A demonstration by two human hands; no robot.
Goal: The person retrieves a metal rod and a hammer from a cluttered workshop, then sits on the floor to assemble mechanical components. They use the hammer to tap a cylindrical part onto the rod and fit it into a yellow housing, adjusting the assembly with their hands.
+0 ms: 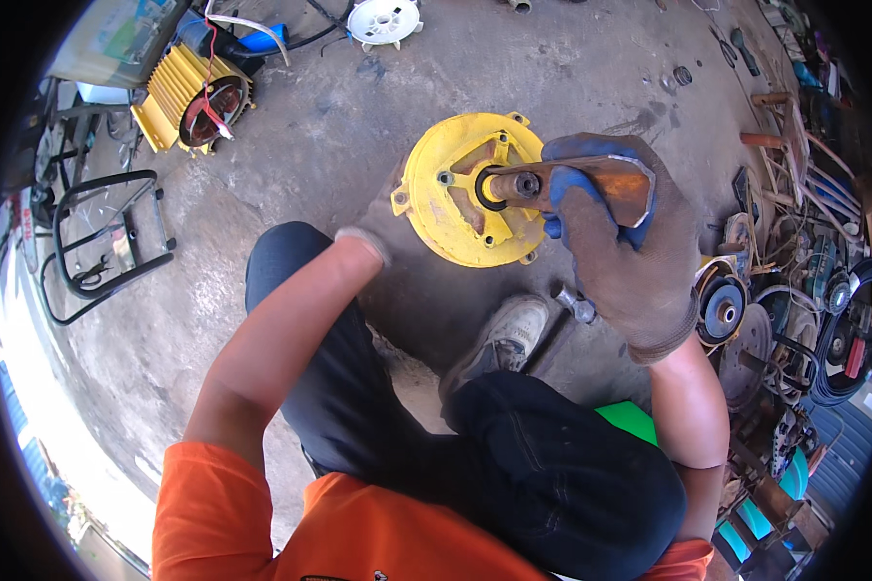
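A round yellow motor end cover (438, 215) with spoke openings and bolt lugs faces up in front of me. From its black-ringed center a metal shaft end (523, 185) sticks out toward the right. My right hand (625, 261), in a brown and blue work glove, is closed around a flat rusty steel piece (622, 186), whose narrow end lies beside the shaft. My left hand (386, 218), also gloved, reaches to the cover's left edge. Motion blurs it, and the cover hides its fingers, so its grip cannot be made out.
A hammer (574, 303) lies beside my shoe (515, 331). At the upper left stands a finned yellow motor housing (186, 102) with loose wires. A black metal frame (107, 242) rests at left, a white fan (385, 19) at the top. Tools, cables and parts crowd the right side.
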